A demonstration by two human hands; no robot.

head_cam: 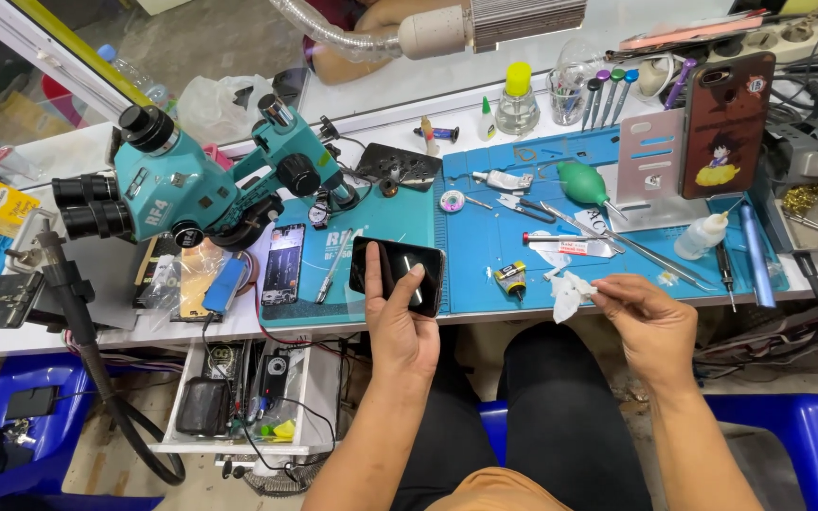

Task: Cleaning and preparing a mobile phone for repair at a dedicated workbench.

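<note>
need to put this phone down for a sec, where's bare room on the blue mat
The barest patch of the blue mat lies between the phone in the left hand and the small yellow-and-black part. Another lies above the phone, below the black board. The right half, around the tweezers, glue tube and green blower, is crowded.

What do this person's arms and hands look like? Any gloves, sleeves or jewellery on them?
Both forearms are bare to the bottom edge of the picture, with no sleeves showing. The left hand and right hand wear no gloves. I can make out no ring, watch or bracelet on either.
</note>
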